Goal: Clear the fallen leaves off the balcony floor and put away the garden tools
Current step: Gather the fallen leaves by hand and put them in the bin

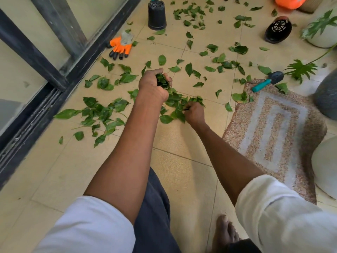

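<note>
Green fallen leaves (102, 110) lie scattered over the beige tiled balcony floor (182, 143). My left hand (153, 84) grips a bunch of leaves (163, 82), held a little above the floor. My right hand (194, 113) pinches leaves from a small pile (179, 103) on the tiles just right of the left hand. Orange garden gloves (121, 46) lie by the door track. A hand trowel (268, 81) with a teal handle rests at the rug's far edge.
A sliding door frame and track (45, 99) run along the left. A patterned rug (277, 128) lies at right. Two black plastic pots (156, 14) (278, 30), a white potted plant (322, 31), a grey pot (328, 95) and an orange object (290, 1) stand farther off. My bare foot (225, 232) is at the bottom.
</note>
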